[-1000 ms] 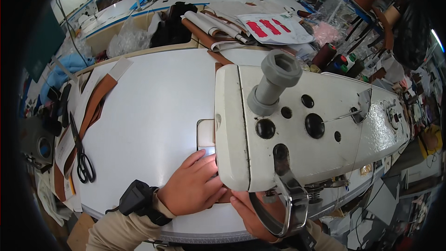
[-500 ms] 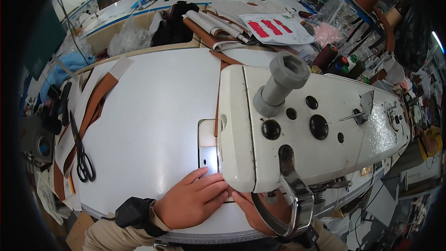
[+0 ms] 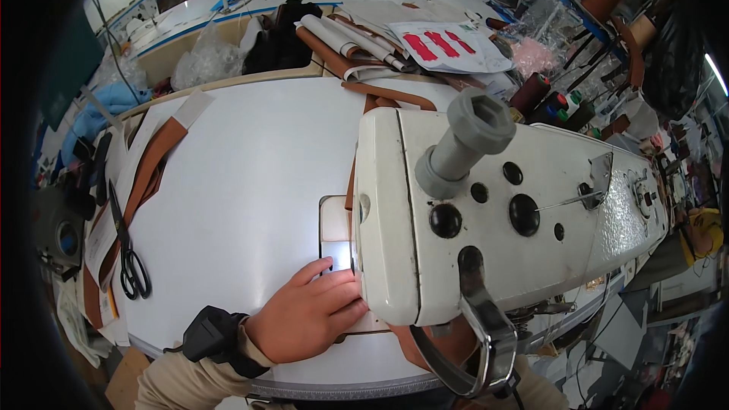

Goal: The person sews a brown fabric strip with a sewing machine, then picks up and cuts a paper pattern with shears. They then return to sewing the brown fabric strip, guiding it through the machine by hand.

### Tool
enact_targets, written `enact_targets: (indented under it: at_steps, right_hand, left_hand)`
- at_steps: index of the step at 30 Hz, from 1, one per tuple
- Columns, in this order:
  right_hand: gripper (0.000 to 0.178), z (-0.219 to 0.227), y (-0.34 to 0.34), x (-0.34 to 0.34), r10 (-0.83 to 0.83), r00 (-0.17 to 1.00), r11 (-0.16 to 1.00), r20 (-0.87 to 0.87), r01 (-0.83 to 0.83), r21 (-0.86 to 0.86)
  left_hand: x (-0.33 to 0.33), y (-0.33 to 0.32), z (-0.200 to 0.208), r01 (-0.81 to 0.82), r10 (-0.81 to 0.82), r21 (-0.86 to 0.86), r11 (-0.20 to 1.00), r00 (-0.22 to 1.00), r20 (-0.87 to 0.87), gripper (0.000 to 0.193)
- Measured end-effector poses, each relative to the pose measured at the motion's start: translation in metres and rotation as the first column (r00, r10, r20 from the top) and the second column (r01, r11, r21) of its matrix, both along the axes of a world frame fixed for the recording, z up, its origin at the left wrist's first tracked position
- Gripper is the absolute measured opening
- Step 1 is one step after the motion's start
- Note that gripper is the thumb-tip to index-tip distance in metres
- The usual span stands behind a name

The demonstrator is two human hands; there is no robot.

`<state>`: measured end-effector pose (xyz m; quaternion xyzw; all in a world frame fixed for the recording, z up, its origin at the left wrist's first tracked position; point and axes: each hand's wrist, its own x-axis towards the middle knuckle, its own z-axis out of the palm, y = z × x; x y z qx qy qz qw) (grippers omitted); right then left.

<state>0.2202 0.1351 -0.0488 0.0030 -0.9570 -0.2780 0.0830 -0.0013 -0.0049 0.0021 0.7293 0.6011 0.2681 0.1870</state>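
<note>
More brown strip point(image 3: 391, 93) bunched behind sewing machine point(image 3: 383, 220) than second ago, so probably shifted along. Left hand point(image 3: 304, 320) loosely flat by machine, fingertips hidden, hold unclear. Right hand point(image 3: 437, 343) partly behind lever point(image 3: 492, 334), can't tell grip.

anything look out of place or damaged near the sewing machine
Nothing looks spilled or broken around the sewing machine. The untidy part is beyond it, where crumpled clear plastic lies near the thread cones: clutter, not damage.
</note>
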Motion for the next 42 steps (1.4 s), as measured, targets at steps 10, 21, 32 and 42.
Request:
enact_targets:
  at_steps: [10,21,32,42]
  right_hand:
    - [0.035,0.011,0.007,-0.003,-0.080,0.990,0.770,-0.117,-0.013,-0.638]
    - [0.035,0.006,0.011,-0.011,-0.114,0.984,0.742,-0.138,-0.008,-0.671]
    - [0.035,0.001,0.014,-0.011,-0.156,0.976,0.725,-0.149,0.011,-0.689]
    - [0.035,-0.003,0.016,-0.010,-0.192,0.969,0.710,-0.158,0.025,-0.704]
  left_hand:
    - [-0.005,0.009,-0.005,-0.022,0.038,0.109,0.994,0.989,-0.146,0.023]
    - [-0.017,0.019,-0.012,-0.024,0.035,0.103,0.994,0.993,-0.109,0.013]
    - [-0.022,0.023,-0.009,-0.016,0.037,0.108,0.994,0.981,-0.190,0.013]
    - [-0.025,0.026,-0.017,-0.037,0.060,0.168,0.985,0.989,-0.137,0.008]
